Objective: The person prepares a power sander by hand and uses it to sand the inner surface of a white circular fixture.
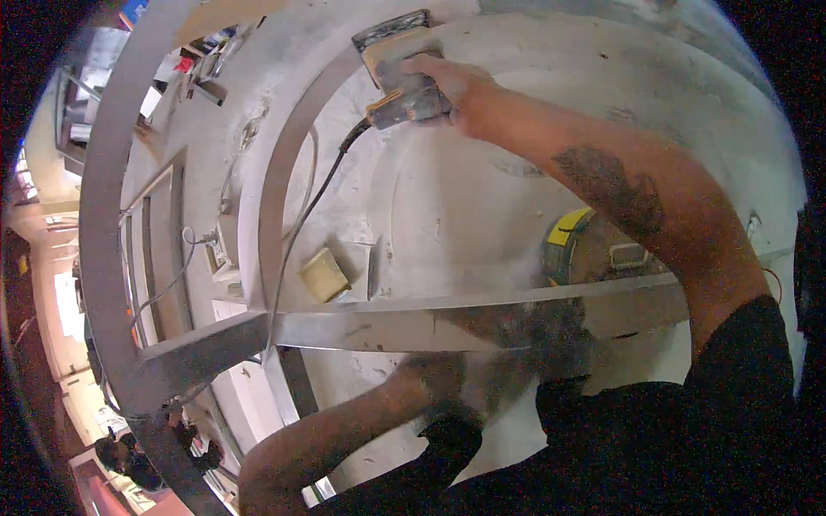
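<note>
My right hand (443, 86) is wrapped around a corded power sander (411, 101) with a grey and orange body. Its broad flat pad (391, 39) lies against the upper end of a curved metal frame piece (301, 116). A dark cord (323, 193) hangs from the sander across the frame. My left arm bends in from the lower left, and my left hand (440, 377) is close beneath the horizontal metal bar (404, 328). Shadow and blur hide its fingers, so I cannot tell whether it touches the bar.
A yellowish block (324, 276) sits beside a pale square piece (357, 267) beyond the bar. To the right is a round brown object with a yellow-marked rim (564, 236). A wide outer frame member (103, 198) curves down the left. Tools and scraps (206, 69) lie at upper left.
</note>
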Demonstrator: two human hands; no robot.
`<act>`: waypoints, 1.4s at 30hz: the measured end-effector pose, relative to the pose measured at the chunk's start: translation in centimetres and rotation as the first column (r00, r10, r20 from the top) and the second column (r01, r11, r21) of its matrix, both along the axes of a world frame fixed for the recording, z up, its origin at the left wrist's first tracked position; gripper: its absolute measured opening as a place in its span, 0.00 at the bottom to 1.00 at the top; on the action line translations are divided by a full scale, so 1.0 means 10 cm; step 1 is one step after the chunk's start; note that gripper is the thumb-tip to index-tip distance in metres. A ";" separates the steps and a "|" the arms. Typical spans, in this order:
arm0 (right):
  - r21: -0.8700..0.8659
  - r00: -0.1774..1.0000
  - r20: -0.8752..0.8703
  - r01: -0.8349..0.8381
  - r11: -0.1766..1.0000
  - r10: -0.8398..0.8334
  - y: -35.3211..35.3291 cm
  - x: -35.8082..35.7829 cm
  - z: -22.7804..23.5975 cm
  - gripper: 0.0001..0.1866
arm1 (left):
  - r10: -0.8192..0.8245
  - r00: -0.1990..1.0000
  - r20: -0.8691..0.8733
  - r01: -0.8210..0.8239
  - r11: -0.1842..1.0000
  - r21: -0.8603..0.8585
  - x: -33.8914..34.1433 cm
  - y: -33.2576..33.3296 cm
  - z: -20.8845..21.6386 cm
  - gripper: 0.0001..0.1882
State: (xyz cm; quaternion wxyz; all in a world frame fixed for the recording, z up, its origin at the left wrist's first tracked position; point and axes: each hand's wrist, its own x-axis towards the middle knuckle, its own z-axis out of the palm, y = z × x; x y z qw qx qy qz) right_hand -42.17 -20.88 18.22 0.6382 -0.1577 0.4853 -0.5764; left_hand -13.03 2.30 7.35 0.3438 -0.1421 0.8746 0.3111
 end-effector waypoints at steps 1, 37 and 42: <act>0.007 1.000 -0.023 0.007 1.000 -0.007 0.01 -0.04 -0.09 0.24 | 0.019 1.000 0.006 -0.020 0.982 0.186 -0.14 -0.05 0.62 0.18; -0.012 0.903 -0.273 -0.349 0.937 0.333 -0.13 0.80 -0.26 0.22 | 0.637 0.547 -0.543 -0.828 0.505 -0.242 -0.53 -2.57 0.99 0.27; -0.069 0.932 -0.155 -0.341 0.937 0.328 -0.16 0.64 -0.29 0.19 | 0.529 0.663 -0.529 -0.747 0.520 -0.415 -0.75 -2.63 1.03 0.18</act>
